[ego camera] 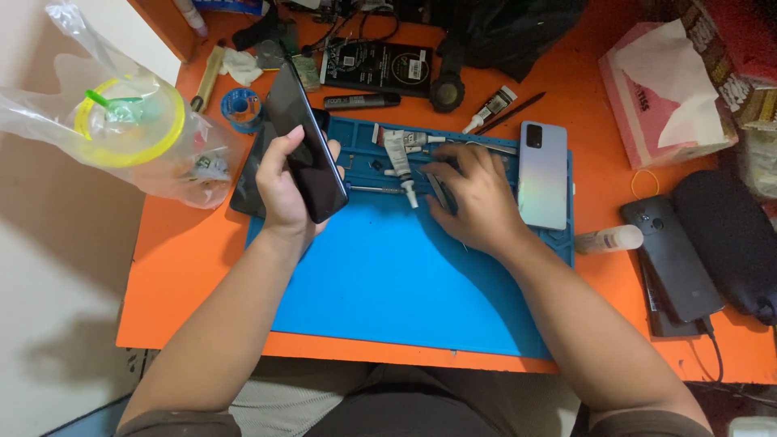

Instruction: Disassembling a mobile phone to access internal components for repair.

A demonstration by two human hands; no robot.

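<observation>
Glossy black phone [303, 154] is gripped by left hand [285, 182] fingers; right hand [477, 198] fingers pressed on tweezers [441, 194] over blue rubber mat [388, 275]

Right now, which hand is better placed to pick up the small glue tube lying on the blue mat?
The right hand. It rests on the blue mat beside the glue tube, fingers spread over small tools, apparently free. The left hand is occupied holding a black phone tilted above the mat's left edge.

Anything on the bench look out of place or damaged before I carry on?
One oddity: the plastic bag with a lidded cup hangs past the orange table's left edge. The dark phone in the left hand shows no visible damage; the right hand rests on the blue mat.
</observation>
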